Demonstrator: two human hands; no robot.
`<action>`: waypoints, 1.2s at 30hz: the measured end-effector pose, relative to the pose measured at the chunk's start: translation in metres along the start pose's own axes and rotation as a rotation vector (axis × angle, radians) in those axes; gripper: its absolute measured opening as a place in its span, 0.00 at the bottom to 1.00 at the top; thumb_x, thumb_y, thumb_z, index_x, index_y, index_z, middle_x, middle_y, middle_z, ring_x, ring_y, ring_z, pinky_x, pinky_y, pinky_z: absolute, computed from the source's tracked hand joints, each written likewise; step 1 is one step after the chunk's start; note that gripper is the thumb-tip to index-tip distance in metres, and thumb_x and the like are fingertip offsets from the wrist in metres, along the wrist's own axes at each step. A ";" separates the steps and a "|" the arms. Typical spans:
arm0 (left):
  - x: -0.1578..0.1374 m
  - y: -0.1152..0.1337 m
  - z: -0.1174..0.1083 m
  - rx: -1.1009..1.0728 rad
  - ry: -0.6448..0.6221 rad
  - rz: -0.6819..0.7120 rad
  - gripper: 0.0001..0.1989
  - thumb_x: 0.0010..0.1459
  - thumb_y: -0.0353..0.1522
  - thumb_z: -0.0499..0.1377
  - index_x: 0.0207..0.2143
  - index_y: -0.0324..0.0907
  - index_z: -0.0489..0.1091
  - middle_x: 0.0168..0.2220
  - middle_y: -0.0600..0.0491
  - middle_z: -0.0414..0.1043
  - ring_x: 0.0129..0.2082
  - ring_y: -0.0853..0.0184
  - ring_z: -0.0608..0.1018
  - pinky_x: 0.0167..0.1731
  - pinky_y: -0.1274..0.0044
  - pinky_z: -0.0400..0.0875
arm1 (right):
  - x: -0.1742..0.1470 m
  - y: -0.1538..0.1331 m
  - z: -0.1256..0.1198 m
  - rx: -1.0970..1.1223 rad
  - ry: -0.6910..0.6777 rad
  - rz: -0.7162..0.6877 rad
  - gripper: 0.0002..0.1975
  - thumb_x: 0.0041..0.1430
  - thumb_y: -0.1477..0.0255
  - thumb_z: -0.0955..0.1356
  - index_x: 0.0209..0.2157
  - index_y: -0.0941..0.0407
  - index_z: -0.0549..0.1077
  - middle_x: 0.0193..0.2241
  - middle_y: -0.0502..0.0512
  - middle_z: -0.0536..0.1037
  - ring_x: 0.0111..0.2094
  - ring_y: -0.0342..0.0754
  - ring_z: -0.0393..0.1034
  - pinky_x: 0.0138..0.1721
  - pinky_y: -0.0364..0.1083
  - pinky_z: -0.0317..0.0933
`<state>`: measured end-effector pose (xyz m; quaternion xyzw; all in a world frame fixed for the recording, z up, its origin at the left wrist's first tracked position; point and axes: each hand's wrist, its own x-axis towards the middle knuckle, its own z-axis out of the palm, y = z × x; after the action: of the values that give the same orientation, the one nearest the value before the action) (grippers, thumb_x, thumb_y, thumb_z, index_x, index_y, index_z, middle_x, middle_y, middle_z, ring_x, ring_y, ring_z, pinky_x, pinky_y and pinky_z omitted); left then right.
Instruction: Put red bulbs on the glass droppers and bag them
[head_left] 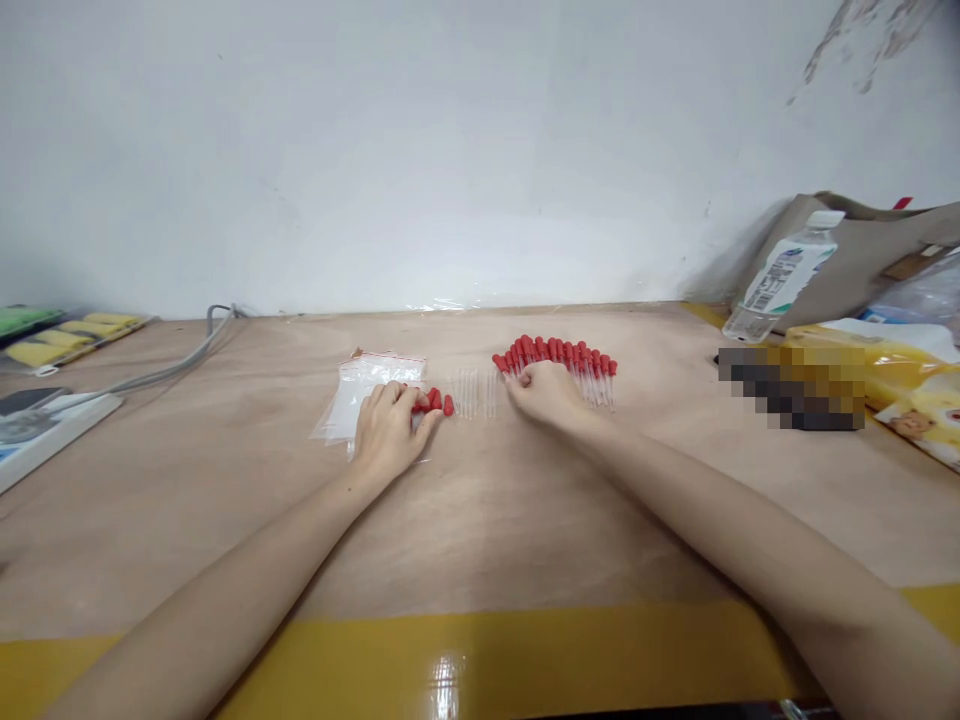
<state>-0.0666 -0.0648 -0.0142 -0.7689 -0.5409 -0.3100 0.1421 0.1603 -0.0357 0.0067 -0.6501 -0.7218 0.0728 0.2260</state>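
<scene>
My left hand (pixel 391 425) lies over a small pile of loose red rubber bulbs (pixel 448 405), its thumb spread from the fingers. The fingertips are partly hidden, and no bulb is plainly gripped. Clear plastic zip bags (pixel 367 385) are under and behind this hand. Between my hands lie several thin clear dropper tubes (pixel 466 393) side by side. With thumb and fingers pinched, my right hand (pixel 546 392) holds a red-capped dropper (pixel 500 364) at the left end of a fanned row. Several more droppers with red bulbs (pixel 576 355) lie behind and right of that hand.
A power strip (pixel 60 435) with a grey cable (pixel 161 375) lies at left, near yellow items in packaging (pixel 67 338). On the right are a tilted plastic bottle (pixel 784 275), a grey-brown bag (pixel 870 250), yellow packages (pixel 919 400) and a blurred-out dark object (pixel 795 388). A wall (pixel 480 160) stands behind.
</scene>
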 end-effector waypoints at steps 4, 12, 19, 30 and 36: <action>-0.003 0.001 0.002 0.050 -0.033 0.025 0.11 0.53 0.40 0.56 0.31 0.41 0.70 0.32 0.49 0.66 0.35 0.60 0.67 0.36 0.69 0.61 | 0.017 -0.009 0.018 -0.118 0.040 0.105 0.15 0.54 0.65 0.60 0.26 0.58 0.73 0.29 0.60 0.76 0.33 0.53 0.70 0.28 0.45 0.58; 0.005 0.003 0.008 0.057 -0.021 0.050 0.11 0.53 0.41 0.57 0.29 0.42 0.71 0.32 0.49 0.66 0.36 0.60 0.67 0.36 0.69 0.58 | 0.019 -0.008 0.022 -0.191 0.022 0.089 0.17 0.56 0.63 0.59 0.31 0.58 0.74 0.31 0.61 0.76 0.35 0.55 0.71 0.32 0.49 0.60; 0.009 0.010 0.015 0.055 -0.033 0.071 0.12 0.53 0.41 0.57 0.27 0.42 0.72 0.30 0.49 0.67 0.37 0.59 0.67 0.36 0.68 0.57 | 0.013 -0.019 0.020 -0.159 -0.059 0.076 0.12 0.52 0.67 0.62 0.32 0.57 0.74 0.32 0.61 0.77 0.36 0.54 0.70 0.33 0.48 0.59; -0.002 0.022 -0.004 -0.225 -0.001 0.163 0.06 0.51 0.31 0.56 0.31 0.40 0.71 0.30 0.51 0.65 0.34 0.63 0.67 0.36 0.71 0.64 | 0.008 -0.030 0.017 -0.192 -0.121 0.047 0.14 0.57 0.69 0.59 0.32 0.61 0.72 0.34 0.66 0.76 0.38 0.58 0.70 0.33 0.49 0.59; -0.011 0.033 -0.010 -0.369 -0.256 0.226 0.06 0.49 0.29 0.56 0.31 0.39 0.70 0.32 0.51 0.63 0.32 0.66 0.68 0.34 0.73 0.67 | -0.012 -0.006 0.006 0.004 -0.002 -0.159 0.09 0.60 0.72 0.57 0.37 0.61 0.64 0.33 0.63 0.74 0.32 0.51 0.69 0.31 0.45 0.57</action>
<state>-0.0416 -0.0906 -0.0095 -0.8704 -0.3992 -0.2858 -0.0364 0.1532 -0.0466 0.0009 -0.5902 -0.7712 0.0568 0.2318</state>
